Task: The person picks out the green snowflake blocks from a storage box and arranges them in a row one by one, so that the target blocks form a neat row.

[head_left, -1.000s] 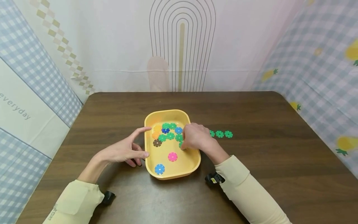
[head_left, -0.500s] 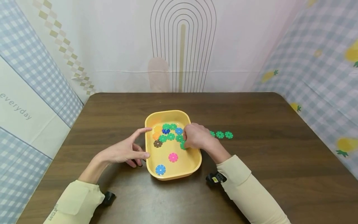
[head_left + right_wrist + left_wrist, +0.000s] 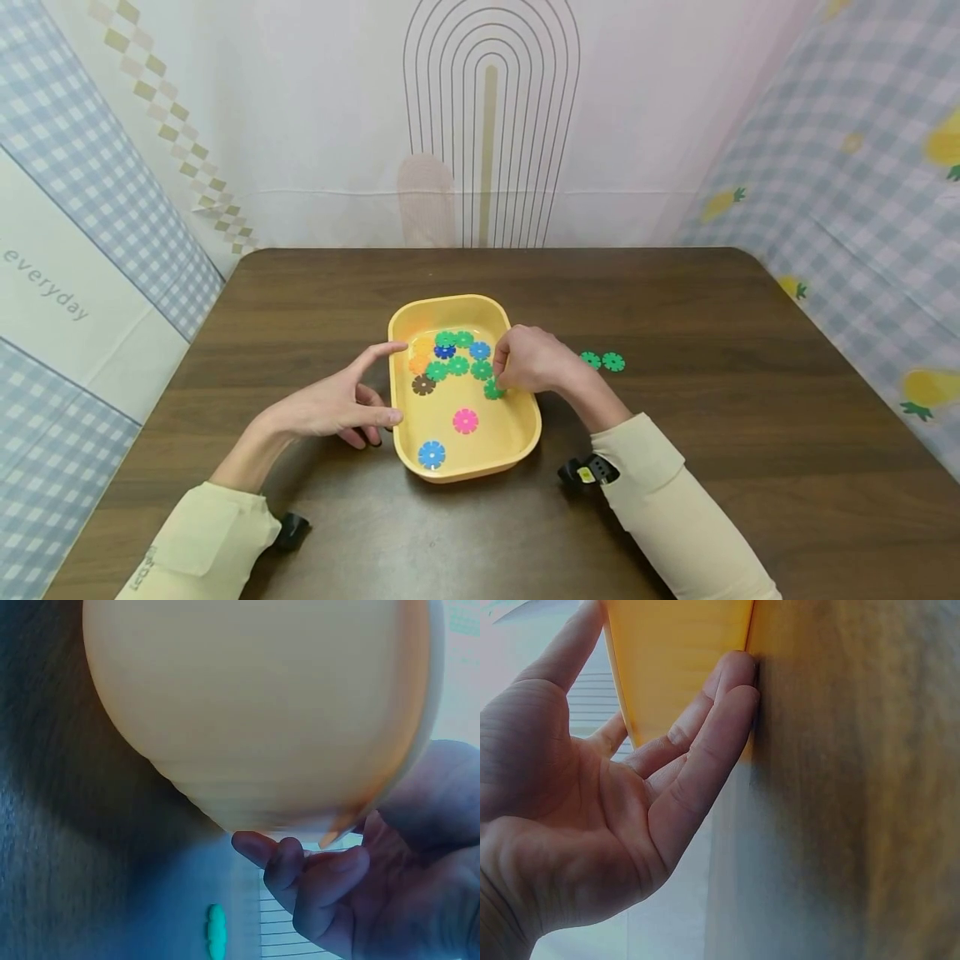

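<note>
A yellow tray (image 3: 491,471) stands on the table with several toothed plastic snowflake discs inside. My left hand (image 3: 333,404) spreads along its left side, index finger and thumb at the rim and the other fingers against the outer wall in the left wrist view. Over the right rim reaches my right hand (image 3: 532,360), its thumb and index finger pinching at the edge of a green snowflake disc (image 3: 492,389). In the right wrist view, the tray wall hides those two fingertips, while the remaining fingers (image 3: 330,881) are curled outside.
Other discs in the tray include more green ones (image 3: 457,365), a pink disc (image 3: 465,421), a light blue disc (image 3: 431,455) and a brown disc (image 3: 423,384). Green discs (image 3: 613,362) lie in a row on the table (image 3: 720,400), partly behind the right hand.
My right hand has shifted slightly right, showing more of the green disc at its fingertips and covering more of the green row on the table. The left hand has stayed put.
</note>
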Action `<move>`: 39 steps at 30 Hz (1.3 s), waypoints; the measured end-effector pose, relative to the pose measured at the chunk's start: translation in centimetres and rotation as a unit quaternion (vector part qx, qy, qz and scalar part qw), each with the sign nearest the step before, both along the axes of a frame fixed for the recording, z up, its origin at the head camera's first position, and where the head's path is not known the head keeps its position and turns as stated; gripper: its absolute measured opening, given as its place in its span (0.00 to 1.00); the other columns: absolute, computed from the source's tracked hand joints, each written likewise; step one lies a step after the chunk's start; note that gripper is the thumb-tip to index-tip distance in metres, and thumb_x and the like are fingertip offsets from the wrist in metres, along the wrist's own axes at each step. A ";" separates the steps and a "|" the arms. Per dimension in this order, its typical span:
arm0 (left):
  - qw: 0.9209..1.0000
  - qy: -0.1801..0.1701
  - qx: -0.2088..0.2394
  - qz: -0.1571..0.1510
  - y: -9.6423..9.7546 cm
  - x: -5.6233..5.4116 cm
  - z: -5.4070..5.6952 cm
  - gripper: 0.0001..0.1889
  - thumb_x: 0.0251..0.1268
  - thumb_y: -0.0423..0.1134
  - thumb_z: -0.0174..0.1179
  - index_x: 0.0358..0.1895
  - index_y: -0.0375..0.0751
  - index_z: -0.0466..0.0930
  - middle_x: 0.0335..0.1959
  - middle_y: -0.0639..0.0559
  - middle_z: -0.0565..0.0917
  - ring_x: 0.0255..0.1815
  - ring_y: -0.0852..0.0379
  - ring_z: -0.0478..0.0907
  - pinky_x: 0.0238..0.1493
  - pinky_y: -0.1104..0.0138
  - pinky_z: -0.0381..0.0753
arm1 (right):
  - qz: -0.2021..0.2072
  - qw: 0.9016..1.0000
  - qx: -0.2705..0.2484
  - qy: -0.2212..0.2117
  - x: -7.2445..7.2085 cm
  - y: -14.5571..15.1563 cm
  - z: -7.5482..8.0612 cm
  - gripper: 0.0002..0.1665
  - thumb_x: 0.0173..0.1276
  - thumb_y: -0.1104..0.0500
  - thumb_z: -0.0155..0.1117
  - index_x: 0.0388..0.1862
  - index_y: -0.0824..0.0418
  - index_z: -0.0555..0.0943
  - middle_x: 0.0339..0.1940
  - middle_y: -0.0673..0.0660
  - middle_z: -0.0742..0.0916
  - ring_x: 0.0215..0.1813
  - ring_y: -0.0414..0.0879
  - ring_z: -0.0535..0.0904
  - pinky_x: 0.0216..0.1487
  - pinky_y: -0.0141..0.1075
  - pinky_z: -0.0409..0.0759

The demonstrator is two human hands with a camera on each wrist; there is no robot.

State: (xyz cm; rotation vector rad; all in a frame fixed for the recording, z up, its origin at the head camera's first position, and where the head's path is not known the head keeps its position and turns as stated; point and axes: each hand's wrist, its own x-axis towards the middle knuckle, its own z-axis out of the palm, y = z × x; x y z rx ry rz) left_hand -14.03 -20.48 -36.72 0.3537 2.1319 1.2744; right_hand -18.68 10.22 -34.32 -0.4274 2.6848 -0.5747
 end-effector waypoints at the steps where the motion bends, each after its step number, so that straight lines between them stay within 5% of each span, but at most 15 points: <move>1: 1.000 0.000 0.000 0.000 0.0 0.0 0.0 0.53 0.70 0.49 0.72 0.84 0.71 0.40 0.39 0.38 0.88 0.36 0.46 0.88 0.40 0.53 0.90 | 0.000 1.000 -0.004 0.000 0.0 0.1 0.0 0.08 0.64 0.61 0.78 0.28 0.56 0.86 0.34 0.53 0.86 0.33 0.46 0.83 0.33 0.33 0.83; 13: 1.000 -0.002 -0.002 -0.003 0.0 -0.1 0.1 0.54 0.68 0.51 0.73 0.84 0.70 0.39 0.39 0.38 0.87 0.35 0.45 0.88 0.41 0.53 0.90 | -0.028 0.997 -0.066 0.040 0.4 1.1 0.7 0.07 0.62 0.61 0.79 0.27 0.53 0.88 0.42 0.56 0.83 0.46 0.50 0.76 0.39 0.36 0.78; 20: 1.000 -0.003 0.000 -0.001 0.0 -0.1 0.1 0.54 0.69 0.50 0.73 0.84 0.70 0.39 0.39 0.38 0.87 0.36 0.45 0.88 0.41 0.53 0.90 | -0.039 0.987 -0.152 0.032 0.1 2.6 0.7 0.03 0.65 0.60 0.78 0.33 0.57 0.89 0.49 0.58 0.86 0.52 0.53 0.77 0.42 0.37 0.79; 24: 1.000 -0.002 0.000 0.000 0.0 0.0 0.0 0.54 0.69 0.50 0.73 0.84 0.70 0.39 0.40 0.38 0.87 0.37 0.46 0.88 0.40 0.53 0.90 | -0.069 0.979 -0.193 0.009 -0.1 3.3 0.6 0.04 0.66 0.59 0.78 0.36 0.57 0.90 0.51 0.58 0.86 0.42 0.50 0.78 0.36 0.36 0.75; 29: 1.000 -0.001 -0.003 -0.001 -0.1 0.0 0.1 0.54 0.68 0.50 0.73 0.84 0.70 0.39 0.40 0.38 0.87 0.36 0.46 0.88 0.41 0.53 0.90 | -0.092 0.967 -0.239 -0.005 -0.4 4.3 0.4 0.06 0.66 0.57 0.78 0.38 0.58 0.90 0.40 0.61 0.88 0.29 0.52 0.77 0.30 0.34 0.73; 39: 1.000 -0.001 -0.004 -0.004 0.0 -0.1 0.0 0.54 0.68 0.51 0.73 0.84 0.70 0.39 0.40 0.37 0.87 0.36 0.46 0.87 0.41 0.53 0.90 | -0.131 0.952 -0.273 -0.033 -0.9 6.0 -0.1 0.10 0.67 0.53 0.77 0.41 0.57 0.88 0.41 0.64 0.88 0.39 0.59 0.79 0.33 0.40 0.79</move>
